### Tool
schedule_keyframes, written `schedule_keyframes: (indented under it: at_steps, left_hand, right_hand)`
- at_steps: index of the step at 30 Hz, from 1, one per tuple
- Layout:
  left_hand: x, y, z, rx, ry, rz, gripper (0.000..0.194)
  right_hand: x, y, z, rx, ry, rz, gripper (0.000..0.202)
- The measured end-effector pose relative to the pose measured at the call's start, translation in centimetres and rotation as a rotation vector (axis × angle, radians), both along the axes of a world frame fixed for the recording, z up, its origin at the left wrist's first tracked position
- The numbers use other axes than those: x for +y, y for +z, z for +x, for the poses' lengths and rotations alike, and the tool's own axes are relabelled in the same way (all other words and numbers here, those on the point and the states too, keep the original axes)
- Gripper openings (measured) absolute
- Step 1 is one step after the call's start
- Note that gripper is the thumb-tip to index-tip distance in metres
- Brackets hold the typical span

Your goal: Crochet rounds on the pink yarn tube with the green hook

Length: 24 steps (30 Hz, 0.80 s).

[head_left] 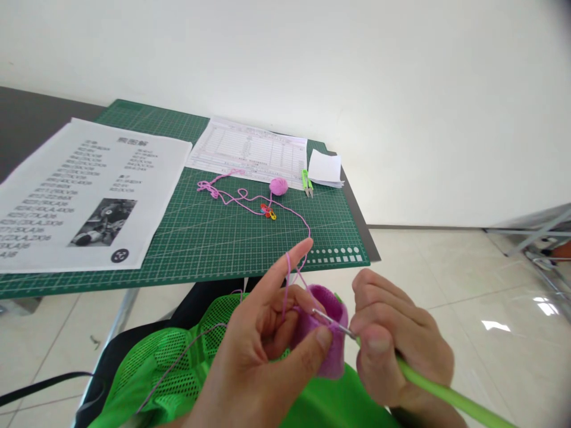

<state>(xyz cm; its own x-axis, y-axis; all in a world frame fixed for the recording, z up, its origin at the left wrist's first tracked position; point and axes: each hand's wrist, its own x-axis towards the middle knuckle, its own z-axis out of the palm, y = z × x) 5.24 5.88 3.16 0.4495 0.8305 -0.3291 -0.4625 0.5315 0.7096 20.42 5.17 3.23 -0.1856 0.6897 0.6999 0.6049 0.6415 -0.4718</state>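
Note:
My left hand (pixel 272 339) pinches the rim of a pink-purple crocheted cup-shaped piece (pixel 332 356) between thumb and fingers. Its index finger is stretched up, with pink yarn (pixel 308 226) looped around it and running back to the table. In my right hand (pixel 397 333) is a crochet hook (pixel 422 386) with a light green handle, gripped near its metal shaft. The hook's silver tip lies at the rim of the piece, close to my left fingertips. A small green bit, perhaps a stitch marker, shows at the far rim.
On the green cutting mat (pixel 214 249) lie a small pink yarn ball (pixel 279 186), loose yarn, colourful stitch markers (pixel 268 211) and green thread snips (pixel 307 183). A printed pattern sheet (pixel 147 208), a form (pixel 250 148) and white paper slips (pixel 325 167) rest there too. A white wall stands behind.

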Motion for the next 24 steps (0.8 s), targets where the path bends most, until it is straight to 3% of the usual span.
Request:
schedule_keyframes:
  at_steps: [5, 14, 20, 24]
  left_hand:
    - [-0.6, -0.5, 0.8, 0.158, 0.099, 0.145, 0.067]
    - [-1.4, -1.0, 1.8, 0.219, 0.269, 0.13, 0.067]
    - [-0.4, -1.7, 0.7, 0.014, 0.03, 0.011, 0.072]
    - [0.4, -1.7, -0.4, -0.085, -0.11, -0.069, 0.068]
  right_hand:
    - [0.1, 0.3, -0.4, -0.038, -0.026, -0.113, 0.035]
    - [-0.3, -1.6, -1.3, -0.125, -0.19, 0.007, 0.034]
    - [-0.1, -3.4, -1.0, -0.056, -0.172, 0.212, 0.025]
    - [-0.4, -3.9, -0.9, 0.002, -0.135, 0.252, 0.03]
